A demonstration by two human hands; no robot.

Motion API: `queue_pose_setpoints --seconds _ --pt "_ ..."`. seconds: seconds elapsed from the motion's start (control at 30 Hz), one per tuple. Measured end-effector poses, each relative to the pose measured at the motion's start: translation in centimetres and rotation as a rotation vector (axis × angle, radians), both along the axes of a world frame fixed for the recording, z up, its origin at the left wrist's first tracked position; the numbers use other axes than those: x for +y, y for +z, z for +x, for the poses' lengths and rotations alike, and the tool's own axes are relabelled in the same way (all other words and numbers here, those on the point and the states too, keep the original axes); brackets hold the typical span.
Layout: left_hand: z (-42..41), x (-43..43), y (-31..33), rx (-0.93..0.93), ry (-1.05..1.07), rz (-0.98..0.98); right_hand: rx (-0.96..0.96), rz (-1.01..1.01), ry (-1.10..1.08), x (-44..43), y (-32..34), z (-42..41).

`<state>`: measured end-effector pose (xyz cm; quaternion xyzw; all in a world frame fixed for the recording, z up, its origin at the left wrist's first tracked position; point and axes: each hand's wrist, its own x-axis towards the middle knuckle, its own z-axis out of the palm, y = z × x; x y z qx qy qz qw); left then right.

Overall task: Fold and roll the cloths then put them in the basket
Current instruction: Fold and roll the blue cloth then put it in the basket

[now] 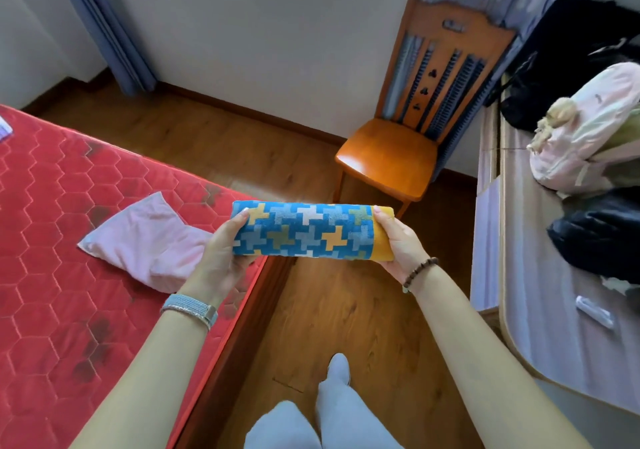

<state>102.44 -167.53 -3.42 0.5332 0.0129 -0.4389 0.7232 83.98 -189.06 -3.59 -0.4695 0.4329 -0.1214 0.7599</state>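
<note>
A rolled cloth with a blue, yellow and grey cross pattern and an orange end is held level in the air, over the gap between the bed and the floor. My left hand grips its left end and my right hand grips its orange right end. A pink cloth lies crumpled and unrolled on the red mattress, just left of my left hand. No basket is in view.
A wooden chair stands ahead against the wall. At the right, a desk carries a pink backpack and black bags. Wooden floor lies between bed and desk, with my legs below.
</note>
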Motion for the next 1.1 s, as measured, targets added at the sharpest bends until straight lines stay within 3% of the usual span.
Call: queue_pose_setpoints --seconds 0.53,1.1 --pt "8.2 -14.6 -1.2 0.032 0.2 0.039 0.052 0.015 0.105 -16.1 -0.9 11.5" --pt "27.8 -27.3 1.2 -0.002 0.24 0.065 0.056 0.024 0.158 -29.8 2.3 32.6"
